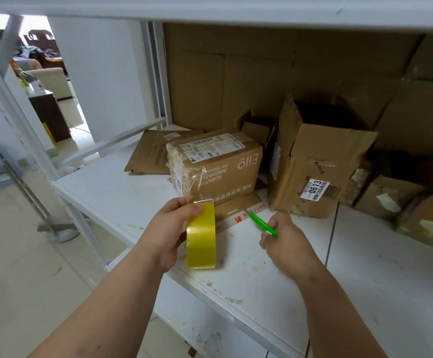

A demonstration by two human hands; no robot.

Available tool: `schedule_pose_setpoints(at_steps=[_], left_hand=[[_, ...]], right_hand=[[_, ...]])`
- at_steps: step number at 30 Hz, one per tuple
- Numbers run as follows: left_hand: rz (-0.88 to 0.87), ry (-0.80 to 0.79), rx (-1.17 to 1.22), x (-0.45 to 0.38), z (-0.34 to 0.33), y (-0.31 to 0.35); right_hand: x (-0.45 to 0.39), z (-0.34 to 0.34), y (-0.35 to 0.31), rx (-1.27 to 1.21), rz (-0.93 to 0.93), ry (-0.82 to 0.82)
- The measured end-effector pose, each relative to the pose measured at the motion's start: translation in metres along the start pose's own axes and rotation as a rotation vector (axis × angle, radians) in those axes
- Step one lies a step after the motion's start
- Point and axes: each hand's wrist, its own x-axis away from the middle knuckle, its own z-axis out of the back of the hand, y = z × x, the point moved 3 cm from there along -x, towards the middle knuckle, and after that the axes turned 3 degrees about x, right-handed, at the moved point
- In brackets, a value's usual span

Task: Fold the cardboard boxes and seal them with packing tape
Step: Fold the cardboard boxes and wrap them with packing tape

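Observation:
My left hand [170,229] grips a yellow roll of packing tape [201,236] held upright over the white shelf [122,192]. A clear strip of tape runs from the roll up to a brown printed cardboard box [225,169] standing just behind it. My right hand [285,241] holds a green cutter [263,224], its tip pointing toward a flat box flap [238,209] with red print at the foot of that box. The tip is close to the taped flap; contact is unclear.
A torn open carton [311,171] with a 0613 label stands to the right. Flat cardboard [153,153] lies behind left. Several small taped boxes [391,197] crowd the far right. Large cardboard sheets [261,73] line the back. The shelf's front edge drops to the floor.

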Motion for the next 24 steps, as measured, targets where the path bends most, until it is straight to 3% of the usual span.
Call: schedule_pose_setpoints(at_steps=[6,12,16,24], left_hand=[[-0.008,0.021,-0.008,-0.002,-0.004,-0.003],[-0.05,0.056,0.017,-0.002,-0.006,-0.003],[-0.068,0.061,0.042,-0.002,-0.009,-0.001],[-0.109,0.085,0.007,-0.002,-0.011,0.0]], right_hand=[[-0.009,0.011,-0.046,-0.116,0.289,0.056],[-0.021,0.005,-0.082,0.039,0.461,0.023],[-0.026,-0.001,-0.093,0.189,0.504,0.044],[-0.034,-0.003,-0.103,0.258,0.504,0.074]])
